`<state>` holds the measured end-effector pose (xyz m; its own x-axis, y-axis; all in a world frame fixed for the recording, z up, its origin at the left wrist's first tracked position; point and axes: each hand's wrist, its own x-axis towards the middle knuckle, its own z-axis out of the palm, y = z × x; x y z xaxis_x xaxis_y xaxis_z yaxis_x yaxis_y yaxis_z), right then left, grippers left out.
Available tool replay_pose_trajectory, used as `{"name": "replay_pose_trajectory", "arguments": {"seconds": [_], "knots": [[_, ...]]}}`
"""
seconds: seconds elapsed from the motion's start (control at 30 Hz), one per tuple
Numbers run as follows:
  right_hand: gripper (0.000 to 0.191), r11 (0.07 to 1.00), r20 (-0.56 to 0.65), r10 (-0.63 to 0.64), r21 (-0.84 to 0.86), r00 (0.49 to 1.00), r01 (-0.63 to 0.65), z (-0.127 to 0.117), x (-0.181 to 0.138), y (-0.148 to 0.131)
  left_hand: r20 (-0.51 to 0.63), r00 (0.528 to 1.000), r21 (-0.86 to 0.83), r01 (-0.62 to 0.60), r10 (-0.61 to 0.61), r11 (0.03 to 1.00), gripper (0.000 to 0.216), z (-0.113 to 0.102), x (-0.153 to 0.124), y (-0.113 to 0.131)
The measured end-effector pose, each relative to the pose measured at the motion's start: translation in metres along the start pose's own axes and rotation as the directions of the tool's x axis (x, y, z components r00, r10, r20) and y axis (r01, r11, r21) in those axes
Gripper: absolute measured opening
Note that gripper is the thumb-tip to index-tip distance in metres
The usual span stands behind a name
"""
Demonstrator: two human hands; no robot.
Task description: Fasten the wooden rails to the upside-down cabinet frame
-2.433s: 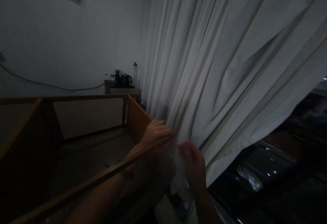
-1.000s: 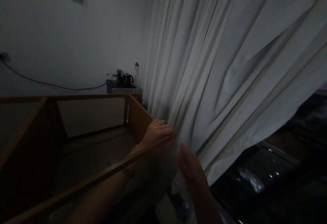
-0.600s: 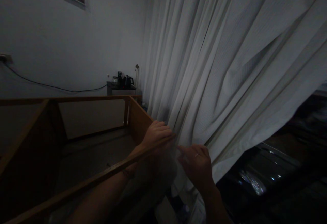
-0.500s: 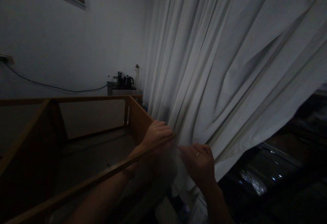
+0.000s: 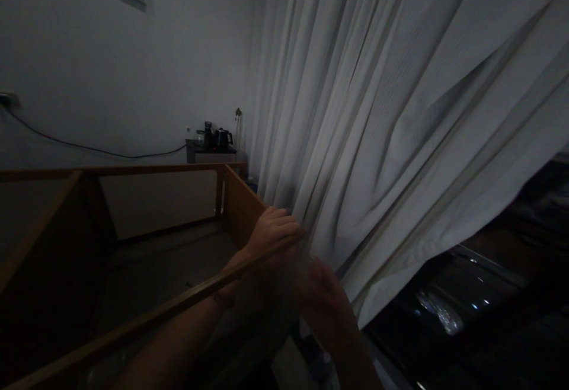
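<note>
A wooden furniture frame (image 5: 178, 307) with open compartments stretches across the left and lower part of the view. At its near right corner my left hand (image 5: 273, 228) is closed over the top edge of the end panel, with the forearm passing beneath the front rail. Just below and right of that corner is my right hand (image 5: 323, 298), smeared by motion, its fingers too blurred to read. Between the two hands hangs a hazy, pale, see-through patch (image 5: 287, 286), perhaps thin film; I cannot make out what it is.
A long white curtain (image 5: 377, 141) falls close along the right. By the far wall, a small cabinet (image 5: 216, 157) bears a dark kettle (image 5: 222, 137). A black cable (image 5: 106, 153) runs along the wall. Dark, shiny items (image 5: 444, 313) lie at lower right.
My right hand has moved down and left, closer to the frame's corner, and is now blurred. The curtain's lower edge has shifted slightly. My left hand stays on the corner.
</note>
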<state>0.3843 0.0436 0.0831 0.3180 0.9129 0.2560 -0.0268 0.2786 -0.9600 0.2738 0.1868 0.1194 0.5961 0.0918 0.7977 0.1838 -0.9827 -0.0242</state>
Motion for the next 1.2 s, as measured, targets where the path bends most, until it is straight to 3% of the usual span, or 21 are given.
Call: {"name": "replay_pose_trajectory", "arguments": {"seconds": [0.07, 0.13, 0.17, 0.23, 0.3, 0.33, 0.4, 0.47, 0.53, 0.6, 0.67, 0.73, 0.8, 0.87, 0.97, 1.03, 1.1, 1.17, 1.2], "knots": [[0.048, 0.988, -0.07, -0.059, -0.145, 0.996, 0.048, -0.003, 0.003, 0.001, -0.001, 1.0, 0.006, 0.0, 0.0, 1.0, 0.029, 0.0, 0.0, 0.0], [0.044, 0.898, -0.119, -0.265, -0.391, 0.957, 0.2, -0.007, 0.006, -0.001, -0.027, 1.0, 0.023, -0.001, 0.002, 1.0, 0.033, 0.003, 0.0, -0.001], [0.041, 0.782, -0.094, -0.407, -0.55, 0.909, 0.293, -0.011, 0.006, -0.003, -0.042, 0.999, 0.027, -0.004, 0.006, 1.0, 0.034, 0.004, 0.001, -0.002], [0.039, 0.394, 0.081, -0.652, -0.814, 0.754, 0.427, -0.016, 0.007, -0.01, -0.066, 0.998, 0.025, -0.015, 0.017, 1.0, 0.035, 0.006, 0.001, -0.003], [0.035, 0.08, 0.264, -0.727, -0.884, 0.634, 0.461, -0.021, 0.007, -0.018, -0.068, 0.998, 0.015, -0.018, 0.019, 1.0, 0.034, 0.006, 0.001, -0.003], [0.034, -0.016, 0.322, -0.735, -0.888, 0.597, 0.46, -0.022, 0.007, -0.021, -0.065, 0.998, 0.01, -0.016, 0.017, 1.0, 0.033, 0.006, 0.001, -0.003], [0.034, -0.102, 0.368, -0.736, -0.89, 0.569, 0.444, -0.022, 0.007, -0.025, -0.059, 0.998, 0.0, -0.008, 0.008, 1.0, 0.032, 0.004, 0.001, -0.001], [0.041, -0.083, 0.339, -0.741, -0.903, 0.579, 0.422, -0.02, 0.006, -0.024, -0.045, 0.999, -0.01, 0.002, -0.002, 1.0, 0.03, 0.002, 0.001, 0.0], [0.049, 0.074, 0.242, -0.727, -0.903, 0.642, 0.424, -0.014, 0.005, -0.021, -0.027, 1.0, -0.012, 0.013, -0.013, 1.0, 0.028, 0.001, 0.001, 0.0], [0.058, 0.405, 0.069, -0.616, -0.827, 0.784, 0.39, -0.004, 0.002, -0.018, -0.027, 1.0, -0.003, 0.016, -0.016, 1.0, 0.029, 0.001, 0.001, 0.0], [0.065, 0.774, -0.096, -0.33, -0.596, 0.939, 0.211, 0.006, -0.001, -0.017, -0.026, 1.0, -0.003, 0.006, -0.006, 1.0, 0.03, 0.001, 0.001, 0.0], [0.064, 0.951, -0.144, -0.077, -0.308, 0.987, 0.03, 0.014, -0.002, -0.018, -0.025, 1.0, -0.018, -0.012, 0.012, 1.0, 0.03, 0.0, 0.001, 0.0], [0.059, 0.998, -0.12, 0.05, -0.038, 0.992, -0.055, 0.018, -0.002, -0.02, -0.028, 0.999, -0.031, -0.017, 0.016, 0.999, 0.029, -0.001, 0.001, 0.0], [0.049, 0.976, -0.052, 0.119, 0.192, 0.992, -0.107, 0.017, -0.001, -0.021, -0.034, 0.999, -0.033, -0.019, 0.018, 0.999, 0.028, -0.001, 0.001, 0.0], [0.041, 0.924, 0.083, 0.184, 0.326, 0.979, -0.202, 0.013, 0.001, -0.018, -0.029, 1.0, -0.029, -0.01, 0.009, 1.0, 0.026, 0.0, 0.001, 0.001], [0.05, 0.959, 0.094, 0.183, 0.204, 0.979, -0.198, 0.009, 0.002, -0.014, -0.022, 1.0, -0.022, -0.001, 0.0, 1.0, 0.027, 0.001, 0.0, 0.0], [0.06, 0.995, 0.0, 0.083, -0.062, 0.997, -0.083, 0.005, 0.002, -0.009, -0.013, 1.0, -0.012, 0.008, -0.008, 1.0, 0.03, 0.002, 0.0, 0.0], [0.058, 0.908, -0.076, -0.175, -0.398, 0.982, 0.131, -0.001, 0.003, -0.007, -0.011, 1.0, 0.003, 0.014, -0.014, 1.0, 0.033, 0.003, 0.0, -0.001], [0.053, 0.794, -0.063, -0.338, -0.555, 0.939, 0.248, -0.005, 0.003, -0.008, -0.015, 1.0, 0.009, 0.013, -0.013, 1.0, 0.033, 0.003, 0.0, -0.001]]}}
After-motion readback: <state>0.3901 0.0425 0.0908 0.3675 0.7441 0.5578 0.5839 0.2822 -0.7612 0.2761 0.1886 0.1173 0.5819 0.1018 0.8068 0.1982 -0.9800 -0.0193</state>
